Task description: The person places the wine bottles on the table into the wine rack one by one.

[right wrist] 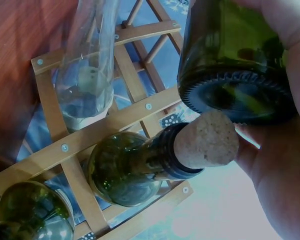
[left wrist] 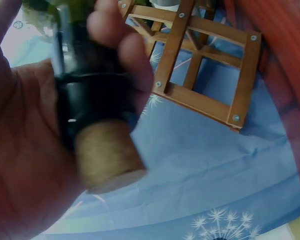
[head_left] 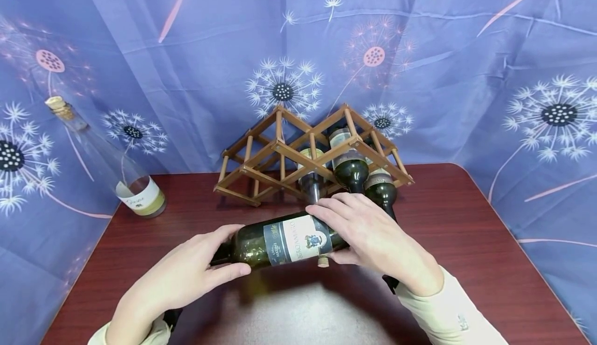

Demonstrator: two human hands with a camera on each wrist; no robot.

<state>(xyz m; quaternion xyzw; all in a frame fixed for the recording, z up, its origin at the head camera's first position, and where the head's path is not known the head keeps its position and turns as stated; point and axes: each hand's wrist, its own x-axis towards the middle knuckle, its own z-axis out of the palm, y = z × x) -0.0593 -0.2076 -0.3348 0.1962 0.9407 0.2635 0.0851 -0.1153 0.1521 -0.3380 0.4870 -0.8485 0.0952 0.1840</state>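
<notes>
A dark green wine bottle (head_left: pixel 298 239) with a white and blue label is held sideways above the table, in front of a wooden wine rack (head_left: pixel 300 157). My left hand (head_left: pixel 186 267) grips its neck; a cork (left wrist: pixel 110 157) plugs the mouth in the left wrist view. At the other end, my right hand (head_left: pixel 373 236) holds the bottle near its base, thumb below and fingers over the top. The ridged base (right wrist: pixel 235 100) shows in the right wrist view, close to the cork (right wrist: pixel 207 140) of a racked bottle.
Lying in the rack are a clear bottle (head_left: pixel 311 182) and two dark green bottles (head_left: pixel 352 171), necks toward me. A clear corked bottle (head_left: pixel 148 200) stands on the red-brown table (head_left: pixel 448 205) at left. Blue patterned cloth (head_left: pixel 210 65) hangs behind and at the sides.
</notes>
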